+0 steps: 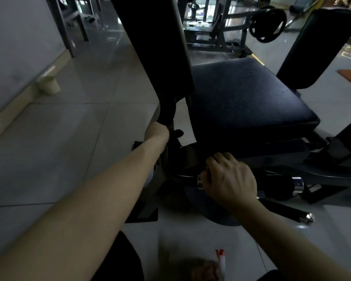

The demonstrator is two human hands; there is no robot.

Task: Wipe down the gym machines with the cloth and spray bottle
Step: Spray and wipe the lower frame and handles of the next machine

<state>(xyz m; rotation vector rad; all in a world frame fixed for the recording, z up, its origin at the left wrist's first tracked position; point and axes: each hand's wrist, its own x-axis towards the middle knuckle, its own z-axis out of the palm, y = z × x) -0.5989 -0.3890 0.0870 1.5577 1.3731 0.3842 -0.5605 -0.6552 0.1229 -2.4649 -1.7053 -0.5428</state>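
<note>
A gym machine has a black padded seat (pixel 249 102) and an upright black pad (pixel 156 47) on its left. My left hand (pixel 157 131) reaches to the lower end of that pad's arm, and its fingers are hidden behind the dark metal. My right hand (pixel 229 179) curls over a black handle (pixel 276 183) with chrome collars, low in front of the seat. On the floor by my knees lie a white spray bottle (pixel 221 264) with a red nozzle and a blurred brownish cloth (pixel 199 268). Neither hand touches them.
A second black pad (pixel 316 47) stands at the right. A chrome-tipped black bar (pixel 288 211) lies low at the right. A pale cup (pixel 49 85) sits by the left wall. A weight plate (pixel 267 23) and other frames stand behind, on a glossy tile floor.
</note>
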